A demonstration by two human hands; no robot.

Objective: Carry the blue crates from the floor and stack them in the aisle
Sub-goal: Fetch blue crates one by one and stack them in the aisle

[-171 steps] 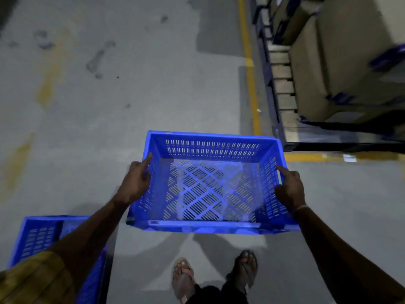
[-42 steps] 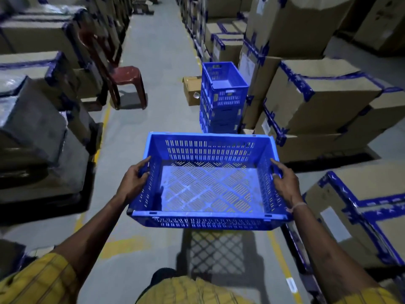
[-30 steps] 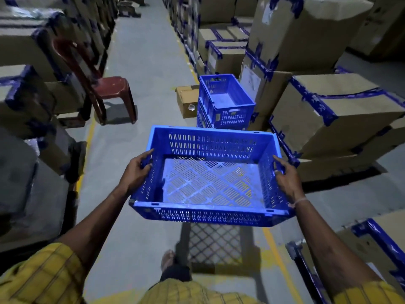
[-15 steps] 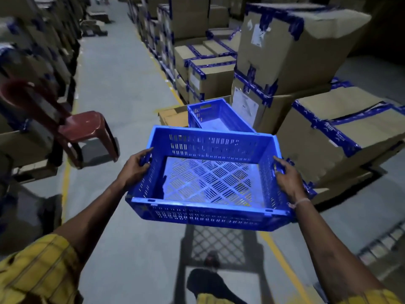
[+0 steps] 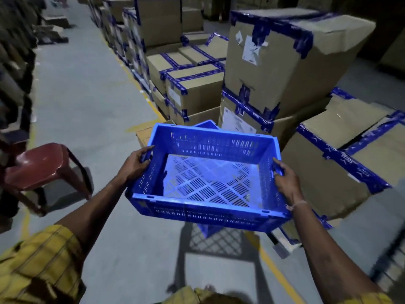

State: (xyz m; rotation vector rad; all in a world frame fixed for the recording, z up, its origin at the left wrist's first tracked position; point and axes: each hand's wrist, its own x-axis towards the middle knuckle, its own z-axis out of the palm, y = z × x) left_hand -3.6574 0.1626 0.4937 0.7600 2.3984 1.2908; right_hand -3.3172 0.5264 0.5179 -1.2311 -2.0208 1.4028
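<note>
I hold an empty blue slotted crate (image 5: pixel 208 181) in the air at waist height. My left hand (image 5: pixel 134 165) grips its left rim and my right hand (image 5: pixel 285 183) grips its right rim. Directly behind and below it stands the stack of blue crates (image 5: pixel 207 125); only a corner of the top rim and a piece of the base under the carried crate show, the rest is hidden.
Tall taped cardboard boxes (image 5: pixel 280 69) line the right side of the aisle, close to the stack. A small brown carton (image 5: pixel 145 133) lies left of the stack. A red plastic stool (image 5: pixel 41 167) stands at the left. Grey aisle floor (image 5: pixel 87 102) runs ahead.
I have walked up the aisle with the crate. The crate stack, once far ahead, now lies right behind the carried crate and is mostly covered. The stool has slid to my left.
</note>
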